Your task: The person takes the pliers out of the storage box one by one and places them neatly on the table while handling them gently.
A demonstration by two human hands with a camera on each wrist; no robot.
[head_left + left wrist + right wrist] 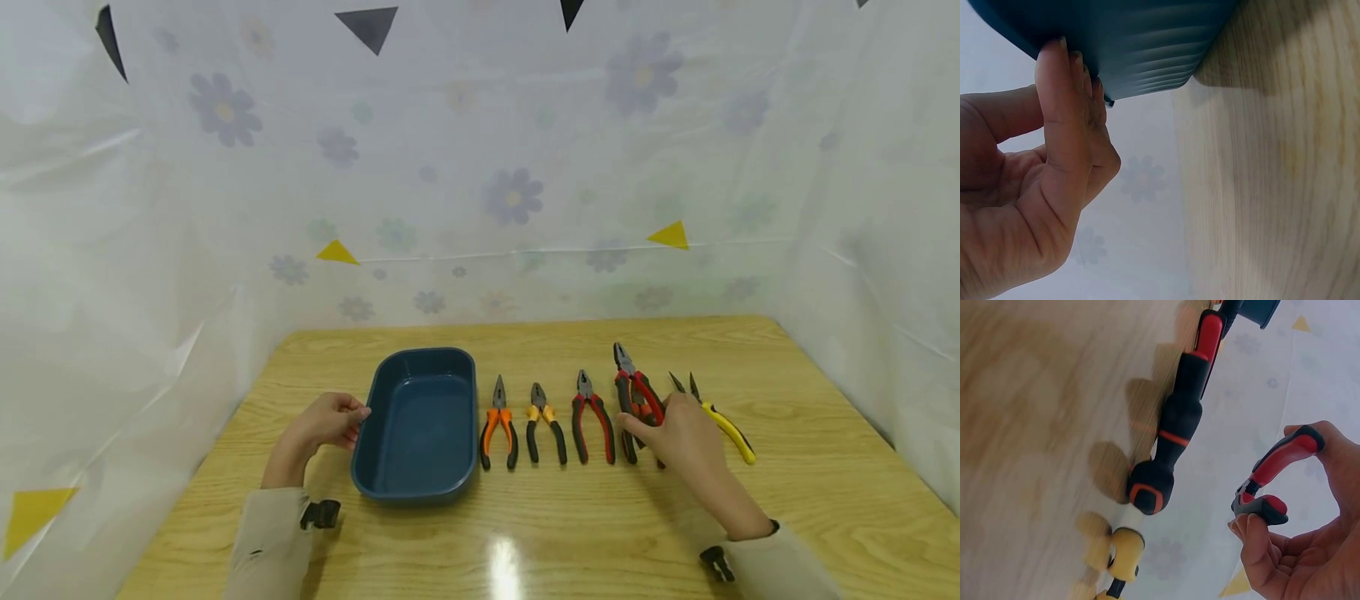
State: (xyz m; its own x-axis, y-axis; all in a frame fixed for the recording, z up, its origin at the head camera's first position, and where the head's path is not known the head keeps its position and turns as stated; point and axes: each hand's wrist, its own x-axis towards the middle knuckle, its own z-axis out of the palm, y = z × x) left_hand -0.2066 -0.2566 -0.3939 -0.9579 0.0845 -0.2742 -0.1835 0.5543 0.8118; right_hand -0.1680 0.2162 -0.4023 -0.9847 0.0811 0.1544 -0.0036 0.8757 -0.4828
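In the head view, my left hand [330,421] holds the left rim of a dark blue tub [401,492]. Its fingertips press the tub's outer wall [1141,44] in the left wrist view, the thumb tip hidden behind them. My right hand [682,437] grips red-and-black combination pliers [624,360] by the handles, raised off the table with the jaws pointing away. The right wrist view has the thumb on one handle [1285,456] and fingertips on the other. Beneath them, pliers with black and orange handles [640,408] lie partly covered.
Between tub and right hand lie orange-and-black long-nose pliers [499,421], yellow-and-black pliers [538,408] and red-and-black pliers [585,392], in a row. Yellow-handled pliers [727,431] lie right of the hand, partly hidden. A flower-printed sheet [480,167] encloses the wooden table [420,558].
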